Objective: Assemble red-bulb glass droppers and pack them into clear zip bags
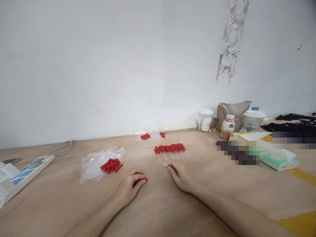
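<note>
My left hand (129,188) is closed around a red rubber dropper bulb (146,179), whose end shows past the fingers. Between the fingertips of my right hand (182,177) is a thin clear dropper tube (161,164), pointing up to the left. Bare clear tubes (138,160) lie side by side in a row beyond my left hand. Beyond my right hand lies a slanted row of droppers (171,149) with red bulbs on their far ends. A loose pile of red bulbs (111,165) rests on clear plastic bags (91,164) to the left.
Small bags with more red bulbs (145,136) lie near the wall. A power strip (29,177) is at the left. A lidded cup (206,120), a bottle (227,127), a grey bag (233,115) and a tissue pack (277,161) stand at the right. Brown paper (153,210) covers the table.
</note>
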A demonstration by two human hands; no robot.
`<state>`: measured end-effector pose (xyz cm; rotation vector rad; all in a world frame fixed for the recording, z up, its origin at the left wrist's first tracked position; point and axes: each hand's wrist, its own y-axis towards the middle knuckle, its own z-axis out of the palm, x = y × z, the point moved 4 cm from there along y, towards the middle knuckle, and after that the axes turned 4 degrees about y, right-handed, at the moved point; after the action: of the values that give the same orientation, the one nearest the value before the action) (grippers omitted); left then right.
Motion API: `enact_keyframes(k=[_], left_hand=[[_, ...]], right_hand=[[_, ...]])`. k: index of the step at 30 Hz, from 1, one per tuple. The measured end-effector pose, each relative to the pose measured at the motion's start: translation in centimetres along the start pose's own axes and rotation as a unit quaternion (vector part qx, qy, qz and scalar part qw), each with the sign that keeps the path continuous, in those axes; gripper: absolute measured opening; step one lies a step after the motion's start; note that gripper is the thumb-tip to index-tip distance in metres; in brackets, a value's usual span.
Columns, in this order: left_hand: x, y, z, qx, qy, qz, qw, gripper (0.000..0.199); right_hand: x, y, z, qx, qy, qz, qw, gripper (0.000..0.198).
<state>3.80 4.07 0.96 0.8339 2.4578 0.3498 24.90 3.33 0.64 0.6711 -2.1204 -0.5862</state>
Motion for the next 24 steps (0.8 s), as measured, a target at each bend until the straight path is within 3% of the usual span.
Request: enact_keyframes(k=[5, 12, 18, 24], left_hand=[[-1.5, 0.1, 0.4, -0.015, -0.072, -0.038, 0.997, 0.021], [-1.6, 0.0, 0.9, -0.027, -0.158, -0.029, 0.987, 0.015], [-1.8, -0.1, 0.9, -0.018, -0.153, -0.03, 0.988, 0.017], [-1.8, -0.4, 1.3, 0.029, -0.134, -0.021, 0.99, 0.022]], right_hand=[[1.9, -0.6, 1.1, 0.055, 0.024, -0.025, 0.998, 0.02], [2.0, -0.9, 1.1, 0.056, 0.002, -0.022, 0.998, 0.021], [1.9, -1.0, 1.3, 0.07, 0.003, -0.026, 0.997, 0.017], [1.3, -0.9, 1.4, 0.098, 0.009, -0.03, 0.995, 0.017]])
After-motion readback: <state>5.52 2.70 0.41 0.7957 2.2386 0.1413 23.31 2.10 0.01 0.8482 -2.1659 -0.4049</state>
